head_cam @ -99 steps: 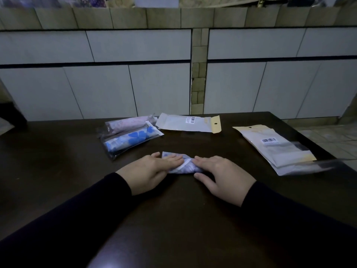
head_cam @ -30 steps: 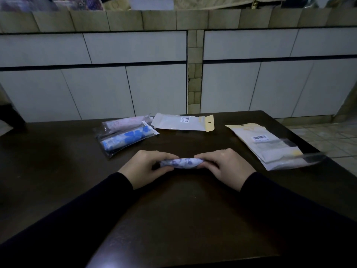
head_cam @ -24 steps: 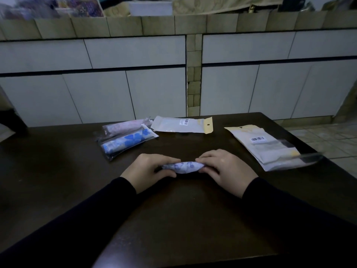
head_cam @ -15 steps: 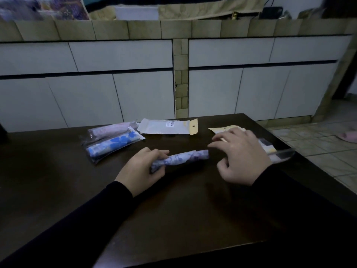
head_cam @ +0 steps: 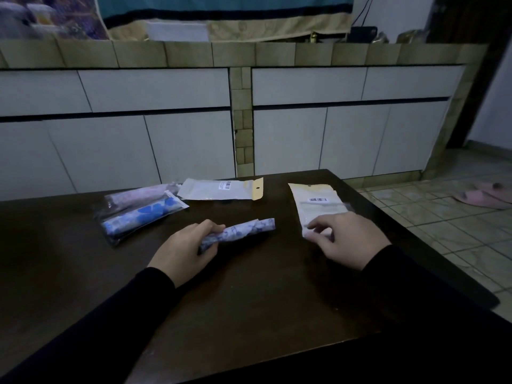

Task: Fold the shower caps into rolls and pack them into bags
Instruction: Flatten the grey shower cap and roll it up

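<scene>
A rolled shower cap point(head_cam: 246, 230), white with a blue pattern, lies on the dark table, and my left hand point(head_cam: 184, 246) grips its left end. My right hand point(head_cam: 346, 239) rests on the near end of a stack of empty bags point(head_cam: 315, 202) at the right, thumb and forefinger touching the top bag's edge. Two packed bags lie at the left: one with a blue-flowered roll point(head_cam: 144, 214) and one with a pink roll point(head_cam: 138, 195) behind it. Another empty bag point(head_cam: 219, 189) lies at the back middle.
The dark table point(head_cam: 249, 295) ends close behind the bags and at the right, where tiled floor point(head_cam: 448, 231) begins. White cabinet doors point(head_cam: 291, 139) stand beyond the table. Pink slippers point(head_cam: 484, 194) lie on the floor at the far right.
My right hand let go of the roll and moved right onto the stack of empty bags. My left hand kept hold of the roll's left end. The camera turned right.
</scene>
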Demonstrator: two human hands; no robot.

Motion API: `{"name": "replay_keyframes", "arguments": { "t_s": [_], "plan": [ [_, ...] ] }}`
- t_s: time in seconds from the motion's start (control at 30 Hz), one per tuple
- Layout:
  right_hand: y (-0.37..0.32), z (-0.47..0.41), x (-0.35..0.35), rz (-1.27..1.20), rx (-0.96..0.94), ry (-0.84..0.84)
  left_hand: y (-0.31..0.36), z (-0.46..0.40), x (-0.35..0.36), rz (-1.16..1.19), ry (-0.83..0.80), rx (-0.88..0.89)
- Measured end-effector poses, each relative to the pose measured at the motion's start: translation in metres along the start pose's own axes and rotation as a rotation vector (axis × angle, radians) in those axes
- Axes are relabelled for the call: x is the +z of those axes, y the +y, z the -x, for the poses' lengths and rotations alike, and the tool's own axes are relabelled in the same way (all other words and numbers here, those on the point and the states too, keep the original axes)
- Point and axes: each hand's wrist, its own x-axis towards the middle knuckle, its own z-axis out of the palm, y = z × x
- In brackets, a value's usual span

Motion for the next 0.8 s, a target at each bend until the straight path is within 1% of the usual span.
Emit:
{"name": "replay_keyframes", "arguments": {
  "t_s": [0.03,0.1,0.17,0.2,0.27,0.33,0.43,0.47,0.53,0.6,0.67,0.8],
  "plan": [
    [0.000,-0.002,-0.001,-0.083,-0.002,0.016,0.000,0.000,0.000,-0.001,-0.001,0.000],
    [0.003,-0.011,-0.002,-0.193,0.015,0.118,0.001,0.000,0.000,0.000,-0.004,-0.003],
    [0.008,-0.022,-0.002,-0.165,0.044,0.209,0.001,0.000,-0.001,-0.007,-0.006,-0.017],
    [0.010,-0.028,-0.002,-0.112,0.052,0.214,0.001,0.000,-0.001,-0.011,-0.009,-0.027],
    [0.009,-0.036,-0.001,0.051,0.073,0.132,0.001,0.000,-0.001,-0.012,-0.013,-0.044],
    [0.006,-0.044,0.003,0.167,0.134,-0.009,0.002,0.000,-0.002,-0.025,-0.018,-0.044],
    [0.010,-0.057,0.012,0.190,0.230,-0.209,0.004,-0.001,-0.003,-0.027,-0.017,-0.029],
    [0.011,-0.060,0.015,0.171,0.265,-0.245,0.003,-0.001,-0.003,-0.023,-0.014,-0.032],
    [0.013,-0.062,0.018,0.173,0.289,-0.258,0.002,-0.001,-0.003,-0.010,-0.001,-0.034],
    [0.010,-0.061,0.017,0.241,0.239,-0.216,0.001,-0.001,-0.002,-0.003,0.011,-0.039],
    [0.005,-0.059,0.013,0.276,0.194,-0.135,0.001,0.000,-0.002,0.002,0.021,-0.037],
    [-0.014,-0.050,0.003,0.273,0.079,0.116,0.001,0.001,-0.003,-0.028,0.067,-0.014]
  ]
}}
